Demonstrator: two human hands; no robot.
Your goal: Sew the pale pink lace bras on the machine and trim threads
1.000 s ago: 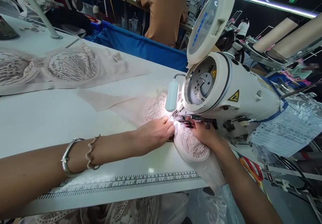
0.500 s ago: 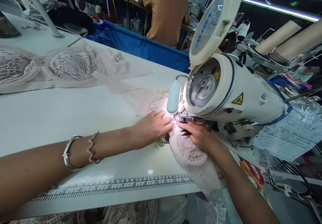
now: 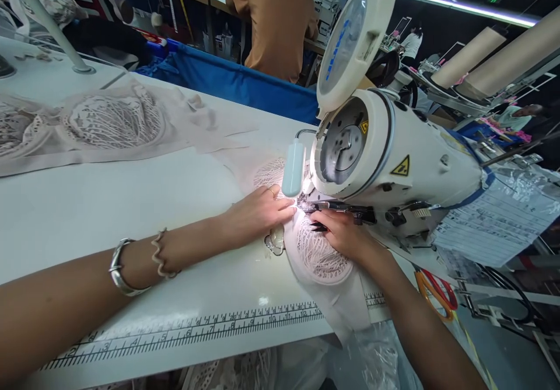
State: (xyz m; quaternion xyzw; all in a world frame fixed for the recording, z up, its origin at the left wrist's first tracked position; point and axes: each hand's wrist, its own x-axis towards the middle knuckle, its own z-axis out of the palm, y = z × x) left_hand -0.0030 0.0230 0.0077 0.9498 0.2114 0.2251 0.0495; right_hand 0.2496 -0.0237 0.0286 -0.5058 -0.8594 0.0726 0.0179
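Note:
A pale pink lace bra [image 3: 321, 253] lies under the needle area of a white sewing machine [image 3: 420, 153], one cup toward me and the other behind the small lamp. My left hand [image 3: 262, 212] presses its bunched fingertips onto the fabric just left of the needle. To the right, my right hand [image 3: 343, 232] rests on the near cup, fingers curled. From under it poke the dark pointed tips of what look like small snips [image 3: 319, 226]; their handles are hidden. A pale lamp [image 3: 293, 168] lights the stitching spot, and the needle itself is lost in glare.
More joined lace bras [image 3: 116, 118] stretch along the table's far left. A printed ruler [image 3: 210, 326] runs along the near edge. Orange-handled scissors [image 3: 431, 296] lie at right. Beyond a blue cloth bin [image 3: 236, 86] sits a person in brown [image 3: 277, 25].
The camera view has shifted slightly. My fingertips are a little farther apart at the needle, the right index finger drawn back. The machine's round inner disc, blurred before, now looks sharp.

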